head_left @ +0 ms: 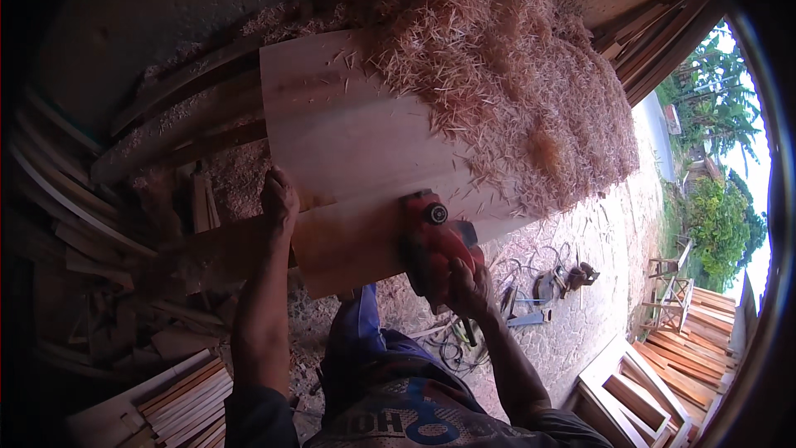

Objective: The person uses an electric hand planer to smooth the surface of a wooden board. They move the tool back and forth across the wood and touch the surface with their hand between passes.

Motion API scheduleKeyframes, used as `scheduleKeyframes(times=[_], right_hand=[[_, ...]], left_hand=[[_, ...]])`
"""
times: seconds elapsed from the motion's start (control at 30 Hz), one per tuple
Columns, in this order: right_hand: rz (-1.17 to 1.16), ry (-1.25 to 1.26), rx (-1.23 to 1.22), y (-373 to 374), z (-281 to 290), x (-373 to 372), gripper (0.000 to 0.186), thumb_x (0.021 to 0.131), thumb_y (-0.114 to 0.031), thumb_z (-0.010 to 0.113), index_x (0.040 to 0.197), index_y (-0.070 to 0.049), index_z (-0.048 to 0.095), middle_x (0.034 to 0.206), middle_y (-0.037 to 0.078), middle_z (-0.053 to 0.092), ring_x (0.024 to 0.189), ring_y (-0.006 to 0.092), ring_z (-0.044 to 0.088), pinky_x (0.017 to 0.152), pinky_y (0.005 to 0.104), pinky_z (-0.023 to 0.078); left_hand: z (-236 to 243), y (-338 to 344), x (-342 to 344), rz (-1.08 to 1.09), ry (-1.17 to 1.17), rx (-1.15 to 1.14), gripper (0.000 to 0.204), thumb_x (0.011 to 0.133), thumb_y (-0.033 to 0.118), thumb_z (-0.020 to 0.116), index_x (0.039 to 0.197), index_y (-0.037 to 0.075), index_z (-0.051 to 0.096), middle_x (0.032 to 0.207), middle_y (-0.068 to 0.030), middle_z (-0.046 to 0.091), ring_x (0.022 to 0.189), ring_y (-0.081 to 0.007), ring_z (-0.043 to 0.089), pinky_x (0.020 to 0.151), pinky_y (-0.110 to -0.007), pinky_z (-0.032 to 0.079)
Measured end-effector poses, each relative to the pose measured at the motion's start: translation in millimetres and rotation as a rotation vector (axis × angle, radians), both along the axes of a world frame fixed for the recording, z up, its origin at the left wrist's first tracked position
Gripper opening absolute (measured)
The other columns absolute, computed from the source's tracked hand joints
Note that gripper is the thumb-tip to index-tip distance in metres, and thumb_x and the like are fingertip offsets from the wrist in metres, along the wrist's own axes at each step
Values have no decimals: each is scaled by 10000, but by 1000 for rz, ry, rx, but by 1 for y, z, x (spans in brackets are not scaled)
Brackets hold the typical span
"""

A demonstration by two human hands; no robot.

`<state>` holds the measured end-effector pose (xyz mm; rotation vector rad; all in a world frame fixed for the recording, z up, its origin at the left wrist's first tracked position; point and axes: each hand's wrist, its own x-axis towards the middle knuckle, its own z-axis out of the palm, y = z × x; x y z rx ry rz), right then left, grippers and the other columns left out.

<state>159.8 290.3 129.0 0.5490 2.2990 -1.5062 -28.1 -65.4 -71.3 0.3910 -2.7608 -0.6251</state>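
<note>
A red and black electric planer [438, 241] rests on a wide, pale wooden board [332, 137], near its front right part. My right hand [468, 286] is wrapped round the planer's rear handle, and a dark cord hangs below it. At the board's left end, my left hand [280, 195] is closed on the edge; its fingertips are partly hidden. The board's near portion [340, 241] looks more yellowish brown than the rest.
A big heap of wood shavings [506, 75] covers the board's far right side. Long timbers [191, 99] lie at left. Tools and cables [555, 282] are on the ground at right, near window-like wooden frames [622, 390] and stacked planks [684, 365].
</note>
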Motion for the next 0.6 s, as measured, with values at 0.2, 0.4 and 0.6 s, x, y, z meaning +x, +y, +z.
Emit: scheduleKeyframes(times=[0.2,0.4,0.6], right_hand=[[264,508,131,-32,7,-228,464,1006,-482,490,1064,-64,684,697,61,595,650,113,601,598,335,487],[201,387,-27,-16,27,-259,416,1014,-441,487,1039,-75,682,704,72,614,638,147,614,575,346,493],[326,393,218,74,-23,-67,373,1004,-385,534,1053,-34,648,726,54,611,645,138,602,552,325,465]], left_hand=[[-34,-21,6,-57,207,-390,235,971,109,516,1163,-22,554,963,-210,608,782,-364,665,607,-429,565],[-37,-23,8,-118,96,-505,222,944,90,544,1143,-1,578,948,-171,609,777,-302,673,596,-390,564],[-12,-18,6,-98,292,-668,173,1039,153,491,1059,14,592,816,-141,576,680,-275,658,533,-373,530]])
